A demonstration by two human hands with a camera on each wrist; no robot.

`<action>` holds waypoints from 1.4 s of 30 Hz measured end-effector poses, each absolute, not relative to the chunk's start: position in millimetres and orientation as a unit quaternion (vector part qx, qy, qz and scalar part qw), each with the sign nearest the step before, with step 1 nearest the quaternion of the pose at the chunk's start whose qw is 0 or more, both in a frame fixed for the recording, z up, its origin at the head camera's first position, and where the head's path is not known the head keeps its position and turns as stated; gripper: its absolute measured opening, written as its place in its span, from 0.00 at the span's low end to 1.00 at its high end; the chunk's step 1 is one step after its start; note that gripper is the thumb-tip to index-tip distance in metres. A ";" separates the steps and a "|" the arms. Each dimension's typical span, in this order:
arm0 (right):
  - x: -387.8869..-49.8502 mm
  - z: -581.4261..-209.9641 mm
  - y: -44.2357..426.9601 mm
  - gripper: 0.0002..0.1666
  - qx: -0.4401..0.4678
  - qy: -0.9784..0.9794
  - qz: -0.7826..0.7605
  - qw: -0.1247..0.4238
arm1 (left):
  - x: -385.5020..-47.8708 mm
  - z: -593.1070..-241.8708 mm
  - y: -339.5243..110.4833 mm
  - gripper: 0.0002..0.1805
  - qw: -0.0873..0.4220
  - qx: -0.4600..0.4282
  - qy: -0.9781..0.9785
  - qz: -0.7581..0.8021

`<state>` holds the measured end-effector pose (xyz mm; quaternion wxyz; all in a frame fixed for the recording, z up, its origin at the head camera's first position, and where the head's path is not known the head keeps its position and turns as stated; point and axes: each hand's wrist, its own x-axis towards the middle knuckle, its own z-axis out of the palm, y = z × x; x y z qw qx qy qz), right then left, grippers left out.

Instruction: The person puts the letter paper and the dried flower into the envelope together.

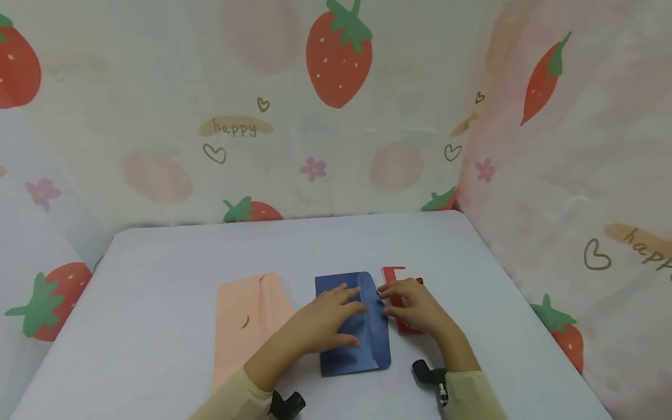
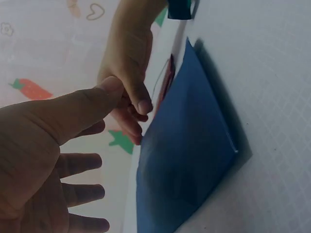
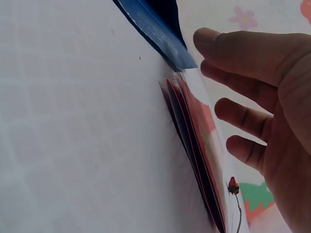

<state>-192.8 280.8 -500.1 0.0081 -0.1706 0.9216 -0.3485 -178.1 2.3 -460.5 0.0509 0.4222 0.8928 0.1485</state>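
Observation:
A dark blue envelope (image 1: pixel 341 363) lies on the white table between the two hands, its long flap (image 1: pixel 376 335) along the right side. My left hand (image 1: pixel 326 322) hovers over its middle with fingers spread, holding nothing; the left wrist view shows that hand (image 2: pixel 34 160) apart from the blue envelope (image 2: pixel 184 141). My right hand (image 1: pixel 417 306), fingers loosely bent, is by the flap edge and partly covers a red folded card (image 1: pixel 391 273). In the right wrist view the right hand (image 3: pixel 277 97) is empty above the layered red card (image 3: pixel 197 141).
Left of the blue envelope lies a peach envelope (image 1: pixel 236 344) with thin dark marks, partly behind the left forearm. A small dark red bud on a thin stem (image 3: pixel 233 186) shows by the red card. Strawberry-patterned sheets (image 1: pixel 336 146) stand behind the table (image 1: pixel 157 262) and along its sides.

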 end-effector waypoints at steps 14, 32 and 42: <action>-192.2 -502.9 277.6 0.20 -0.222 0.935 -0.274 0.028 | -182.6 -479.3 18.1 0.42 0.105 0.396 0.904 0.125; -190.9 -502.4 273.8 0.22 -0.243 0.943 -0.226 0.012 | -176.3 -480.8 24.1 0.42 0.113 0.370 0.915 0.117; -189.8 -500.8 270.5 0.23 -0.239 0.946 -0.221 0.005 | -172.4 -472.6 26.3 0.36 0.105 0.340 0.924 0.138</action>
